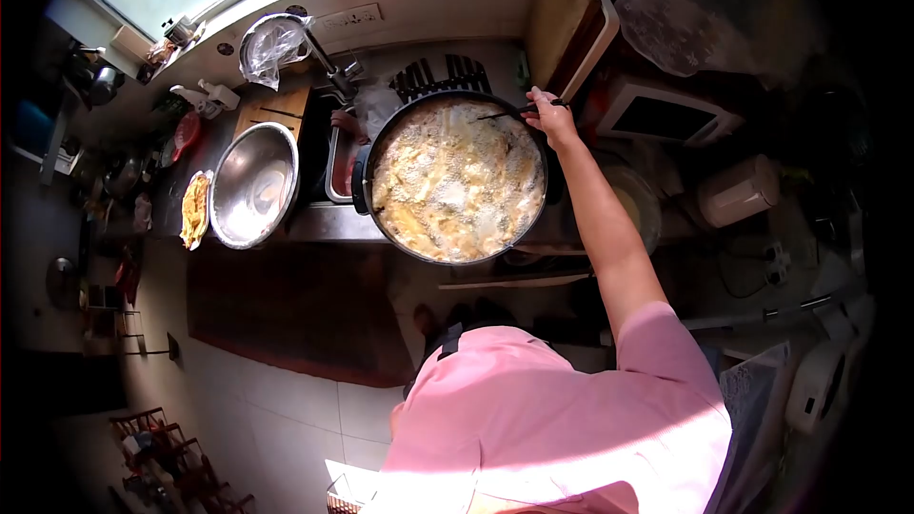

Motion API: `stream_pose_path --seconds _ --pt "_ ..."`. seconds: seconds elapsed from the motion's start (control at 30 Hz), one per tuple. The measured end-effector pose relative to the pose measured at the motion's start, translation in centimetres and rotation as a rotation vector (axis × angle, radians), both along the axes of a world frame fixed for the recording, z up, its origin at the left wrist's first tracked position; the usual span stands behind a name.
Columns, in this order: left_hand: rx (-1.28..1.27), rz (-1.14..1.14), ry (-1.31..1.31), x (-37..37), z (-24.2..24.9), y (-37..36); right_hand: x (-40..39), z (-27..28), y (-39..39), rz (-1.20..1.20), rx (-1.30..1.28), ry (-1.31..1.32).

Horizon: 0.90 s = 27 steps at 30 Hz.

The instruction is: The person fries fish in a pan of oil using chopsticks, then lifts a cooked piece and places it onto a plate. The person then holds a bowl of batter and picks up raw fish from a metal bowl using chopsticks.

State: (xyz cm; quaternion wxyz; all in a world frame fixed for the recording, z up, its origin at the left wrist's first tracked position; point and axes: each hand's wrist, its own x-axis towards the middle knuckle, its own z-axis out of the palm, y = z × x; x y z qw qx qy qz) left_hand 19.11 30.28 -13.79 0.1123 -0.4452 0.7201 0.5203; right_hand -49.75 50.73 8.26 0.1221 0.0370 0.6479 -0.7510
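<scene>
A large dark pan full of bubbling, foamy yellowish food stands in front of me. At its upper right, my right hand is closed round thin dark chopsticks, whose tips reach over the food near the pan's far right edge. My left hand is not visible; only a bit of that arm shows beside my pink shirt. Left of the pan is an empty steel bowl, with a yellow item beside it.
A faucet and a sink lie left of the pan. Behind the bowl is a wooden board. A microwave and a pale cylindrical container stand at the right. A dark mat covers part of the floor.
</scene>
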Motion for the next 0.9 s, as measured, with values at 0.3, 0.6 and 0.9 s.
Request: stream_pose_path --seconds 0.3,0.6,0.9 --pt "0.007 0.019 -0.030 -1.5 1.3 0.1 -4.6 1.2 -0.1 0.140 0.040 -0.217" --pt "0.020 0.029 -0.071 -2.5 2.2 -0.2 -5.1 0.9 -1.8 0.245 0.093 -0.159" --pt "0.035 0.040 -0.076 -3.2 2.3 -0.5 -0.8 2.7 -2.7 0.221 0.339 0.180"
